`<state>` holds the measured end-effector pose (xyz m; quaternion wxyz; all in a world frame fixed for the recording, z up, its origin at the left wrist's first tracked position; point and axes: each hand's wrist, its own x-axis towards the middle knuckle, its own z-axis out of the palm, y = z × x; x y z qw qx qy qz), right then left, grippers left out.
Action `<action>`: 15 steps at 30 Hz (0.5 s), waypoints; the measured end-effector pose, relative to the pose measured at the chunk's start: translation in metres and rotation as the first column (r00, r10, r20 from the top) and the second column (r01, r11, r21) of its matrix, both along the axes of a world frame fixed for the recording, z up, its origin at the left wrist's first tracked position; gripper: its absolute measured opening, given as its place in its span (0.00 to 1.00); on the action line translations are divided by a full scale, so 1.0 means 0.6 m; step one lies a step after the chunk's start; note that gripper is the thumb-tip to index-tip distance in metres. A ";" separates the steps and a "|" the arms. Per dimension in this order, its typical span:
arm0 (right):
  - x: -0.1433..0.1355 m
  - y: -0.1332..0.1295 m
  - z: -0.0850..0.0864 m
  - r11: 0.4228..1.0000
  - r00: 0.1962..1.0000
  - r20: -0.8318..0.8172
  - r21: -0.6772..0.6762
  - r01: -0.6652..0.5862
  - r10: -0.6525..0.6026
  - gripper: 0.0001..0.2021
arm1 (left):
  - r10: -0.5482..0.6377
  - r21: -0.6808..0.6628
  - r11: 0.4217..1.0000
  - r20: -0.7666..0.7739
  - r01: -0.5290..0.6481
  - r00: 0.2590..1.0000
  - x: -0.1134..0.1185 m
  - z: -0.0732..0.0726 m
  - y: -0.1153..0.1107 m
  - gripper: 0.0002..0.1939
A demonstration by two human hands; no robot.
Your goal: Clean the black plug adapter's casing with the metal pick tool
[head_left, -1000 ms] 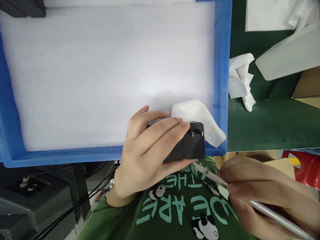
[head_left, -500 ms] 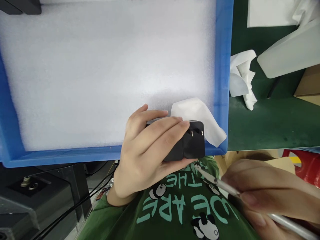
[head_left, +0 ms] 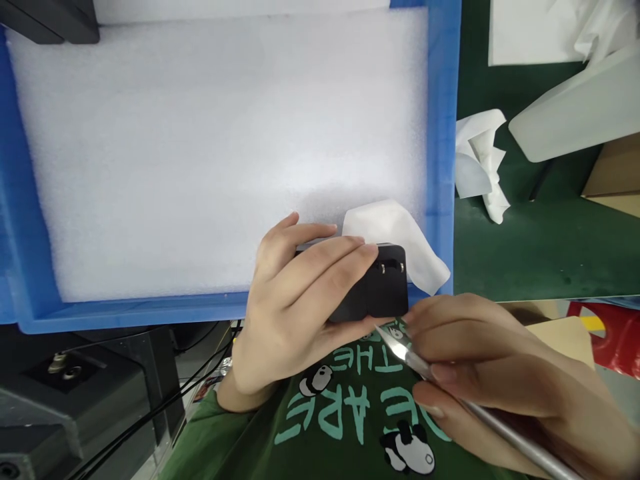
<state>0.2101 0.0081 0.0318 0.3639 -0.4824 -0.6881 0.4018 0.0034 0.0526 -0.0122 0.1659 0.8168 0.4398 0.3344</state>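
Observation:
My left hand (head_left: 293,300) grips a black plug adapter (head_left: 383,287) with two folded metal prongs on its end, held over the near rim of a blue tray (head_left: 443,133). My right hand (head_left: 495,373) holds a thin silver craft knife (head_left: 400,350) like a pen. Its blade tip sits at the lower edge of the adapter, right by my left thumb. A white sheet of paper (head_left: 405,240) lies in the tray's near right corner, just behind the adapter.
White foam (head_left: 220,147) lines the blue tray. Crumpled white paper (head_left: 480,163) and a white plastic piece (head_left: 575,113) lie on the green mat (head_left: 540,247) to the right. A cardboard box (head_left: 615,180) is at far right. Black equipment and cables (head_left: 100,393) sit below left.
My right hand moved left and up, bringing the knife's tip from a short way off to the adapter's lower edge. My left hand and the adapter stayed put.

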 end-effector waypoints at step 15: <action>-0.011 0.020 0.018 0.997 0.944 0.328 0.054 -0.047 0.027 0.12 | -0.021 -0.007 1.000 0.013 0.021 1.000 -0.003 -0.001 0.000 0.23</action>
